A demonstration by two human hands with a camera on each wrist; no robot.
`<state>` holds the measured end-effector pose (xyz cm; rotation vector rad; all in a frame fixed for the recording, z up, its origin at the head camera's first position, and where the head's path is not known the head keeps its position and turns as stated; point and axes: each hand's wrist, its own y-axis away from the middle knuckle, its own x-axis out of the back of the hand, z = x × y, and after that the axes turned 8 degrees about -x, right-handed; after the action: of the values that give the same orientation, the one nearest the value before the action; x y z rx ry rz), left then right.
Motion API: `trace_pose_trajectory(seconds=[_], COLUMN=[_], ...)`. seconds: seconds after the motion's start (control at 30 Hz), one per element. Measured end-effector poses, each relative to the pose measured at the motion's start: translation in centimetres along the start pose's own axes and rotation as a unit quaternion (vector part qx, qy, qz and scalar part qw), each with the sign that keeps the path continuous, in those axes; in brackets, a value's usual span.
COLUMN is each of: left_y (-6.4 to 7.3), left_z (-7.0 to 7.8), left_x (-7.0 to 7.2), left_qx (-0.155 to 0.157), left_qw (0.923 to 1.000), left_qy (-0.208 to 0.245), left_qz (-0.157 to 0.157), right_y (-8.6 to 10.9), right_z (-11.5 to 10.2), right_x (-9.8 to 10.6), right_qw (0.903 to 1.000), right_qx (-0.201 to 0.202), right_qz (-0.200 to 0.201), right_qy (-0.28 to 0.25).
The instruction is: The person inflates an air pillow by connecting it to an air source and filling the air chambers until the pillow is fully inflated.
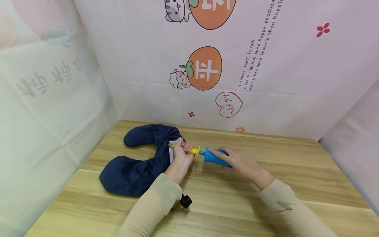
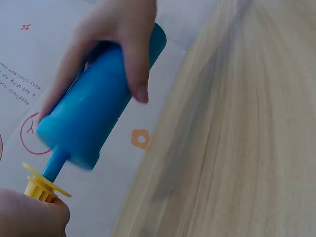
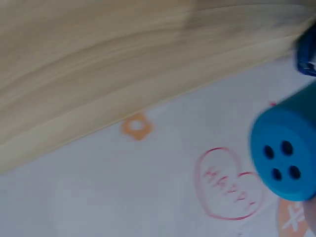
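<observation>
A navy U-shaped neck pillow (image 1: 130, 176) lies on the table, with a pale inner lining (image 1: 171, 154) showing at an opening in its curved side. At that opening my left hand (image 1: 181, 157) grips the yellow handle end (image 1: 194, 151) of a hand pump. The pump's blue barrel (image 1: 214, 157) is held by my right hand (image 1: 241, 163), fingers wrapped along it. Between the yellow end and the barrel a thin blue rod (image 2: 55, 163) is exposed. In the right wrist view, the barrel's round end (image 3: 282, 157) shows several dark holes. Where the pump's yellow tip ends is hidden.
A black buckle or cord end (image 1: 185, 201) pokes out beside my left sleeve. The wood-grain table (image 1: 296, 164) runs back to a printed white cloth wall (image 1: 281, 112), with more cloth on both sides.
</observation>
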<state>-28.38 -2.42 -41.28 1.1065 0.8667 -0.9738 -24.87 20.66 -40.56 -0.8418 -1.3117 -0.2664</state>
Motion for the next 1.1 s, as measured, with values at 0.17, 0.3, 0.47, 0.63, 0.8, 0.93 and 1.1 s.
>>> trace_pose_trajectory(seconds=[0.17, 0.3, 0.47, 0.63, 0.8, 0.93, 1.1], left_y=[-0.1, -0.2, -0.4, -0.4, 0.0, 0.3, 0.5], left_z=[0.7, 1.2, 1.9, 2.0, 1.2, 0.5, -0.1], left_x=[0.0, 0.3, 0.3, 1.0, 1.2, 1.2, 1.0], left_qx=[0.002, 0.005, 0.006, 0.002, 0.004, 0.003, 0.005], left_qw=[1.0, 1.0, 1.0, 1.0, 0.9998, 0.9997, 0.9999], left_qy=[0.0, -0.002, -0.001, -0.008, -0.013, -0.015, -0.003], left_qz=[-0.004, 0.001, 0.006, -0.004, -0.014, -0.019, -0.016], right_y=[2.0, 3.8, 5.1, 4.9, 3.4, 1.9, -0.1], right_z=[1.9, 3.5, 4.8, 4.1, 2.3, 1.1, -0.4], right_x=[0.7, 0.9, 1.6, 2.0, 1.2, 0.4, -0.1], right_qw=[0.9975, 0.9955, 0.9947, 0.996, 0.9969, 0.9976, 0.9989], right_qx=[0.06, 0.078, 0.084, 0.075, 0.061, 0.05, 0.037], right_qz=[0.027, 0.039, 0.047, 0.035, 0.041, 0.043, 0.029], right_qy=[0.026, 0.037, 0.036, 0.034, 0.029, 0.02, 0.008])
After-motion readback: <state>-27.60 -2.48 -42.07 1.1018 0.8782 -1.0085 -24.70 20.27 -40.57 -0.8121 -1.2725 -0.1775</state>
